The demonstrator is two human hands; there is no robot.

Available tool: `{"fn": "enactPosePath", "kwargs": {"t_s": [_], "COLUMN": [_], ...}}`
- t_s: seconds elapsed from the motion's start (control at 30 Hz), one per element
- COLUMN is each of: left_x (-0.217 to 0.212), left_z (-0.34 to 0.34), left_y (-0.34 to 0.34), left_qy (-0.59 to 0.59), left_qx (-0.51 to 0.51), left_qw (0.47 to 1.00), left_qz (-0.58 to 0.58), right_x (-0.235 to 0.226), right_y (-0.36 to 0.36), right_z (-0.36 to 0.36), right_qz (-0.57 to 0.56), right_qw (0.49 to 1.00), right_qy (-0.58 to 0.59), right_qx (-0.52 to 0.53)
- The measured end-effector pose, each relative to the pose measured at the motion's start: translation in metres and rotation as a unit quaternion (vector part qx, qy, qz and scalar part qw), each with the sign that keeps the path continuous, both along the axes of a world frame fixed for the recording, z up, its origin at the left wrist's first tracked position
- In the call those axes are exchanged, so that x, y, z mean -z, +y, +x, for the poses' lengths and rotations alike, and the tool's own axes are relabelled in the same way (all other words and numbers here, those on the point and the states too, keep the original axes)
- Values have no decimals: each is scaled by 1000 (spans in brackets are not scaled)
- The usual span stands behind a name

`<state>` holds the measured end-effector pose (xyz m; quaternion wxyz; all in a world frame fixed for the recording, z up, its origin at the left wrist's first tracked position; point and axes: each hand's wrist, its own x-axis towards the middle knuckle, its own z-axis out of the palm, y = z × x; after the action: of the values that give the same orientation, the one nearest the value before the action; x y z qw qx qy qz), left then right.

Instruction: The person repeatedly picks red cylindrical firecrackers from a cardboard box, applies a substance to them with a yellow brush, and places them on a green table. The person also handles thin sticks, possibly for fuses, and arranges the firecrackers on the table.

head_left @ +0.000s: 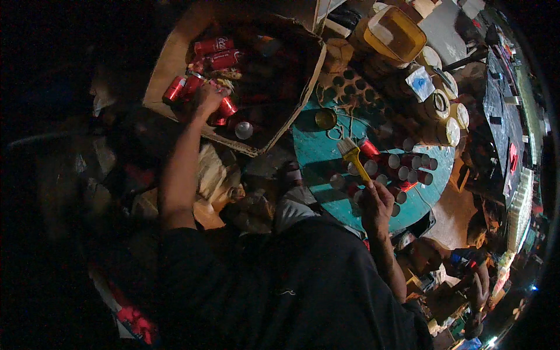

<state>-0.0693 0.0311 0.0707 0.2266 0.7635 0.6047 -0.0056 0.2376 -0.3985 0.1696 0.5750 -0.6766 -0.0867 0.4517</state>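
Observation:
My left hand (208, 98) reaches into a big cardboard box (303, 87) and closes on a red drink can (224, 109) among several red cans (214, 45). My right hand (376, 205) holds a yellow-handled paintbrush (353, 154) with pale bristles pointing up. The brush hovers over a round teal tabletop (319, 153), where several upright red cans (402, 169) with silver tops stand in a cluster.
A brown tray with round holes (349, 87) lies at the table's far edge. A yellow plastic container (395, 32) and several tins (437, 105) crowd the back right. Another person's hand (479, 289) shows at lower right. Rags and clutter (216, 181) lie below the box.

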Motion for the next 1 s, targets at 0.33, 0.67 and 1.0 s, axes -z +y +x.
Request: {"fn": "enactPosePath", "kwargs": {"t_s": [0.33,0.67,1.0], "left_x": [-8,-94,-83], "left_z": [55,59,126], "left_y": [-65,-149,-232], "left_qy": [189,-781,-749], "left_qx": [85,-159,-223], "left_qw": [950,470,449], "left_qz": [-235,-380,-432], "right_x": [-3,-32,-51], "right_y": [-3,8,34], "right_z": [-1,-5,21], "right_qz": [-3,71,281], "right_qw": [1000,991,627], "right_qy": [-12,84,-681], "right_qx": [-21,-70,-253]}}
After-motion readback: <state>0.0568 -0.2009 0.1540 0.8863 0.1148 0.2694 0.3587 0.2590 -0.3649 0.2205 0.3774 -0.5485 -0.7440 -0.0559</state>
